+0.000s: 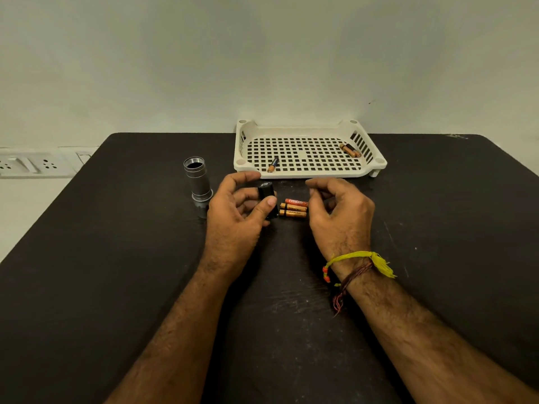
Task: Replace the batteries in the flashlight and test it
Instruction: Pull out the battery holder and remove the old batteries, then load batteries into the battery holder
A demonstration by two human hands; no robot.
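A silver flashlight body (pixel 197 185) stands on end on the black table (pixel 116 258), open end up, left of my hands. My left hand (pixel 236 211) grips a black battery holder (pixel 267 196) between thumb and fingers. Three small batteries (pixel 294 208) lie side by side on the table between my hands, one red, two copper. My right hand (pixel 338 211) hovers just right of them with fingers curled and holds nothing that I can see.
A cream slotted tray (pixel 309 173) sits at the back of the table, holding one battery (pixel 273 165) at its front left and two batteries (pixel 350 150) at its right. Wall sockets (pixel 29 164) are at the far left.
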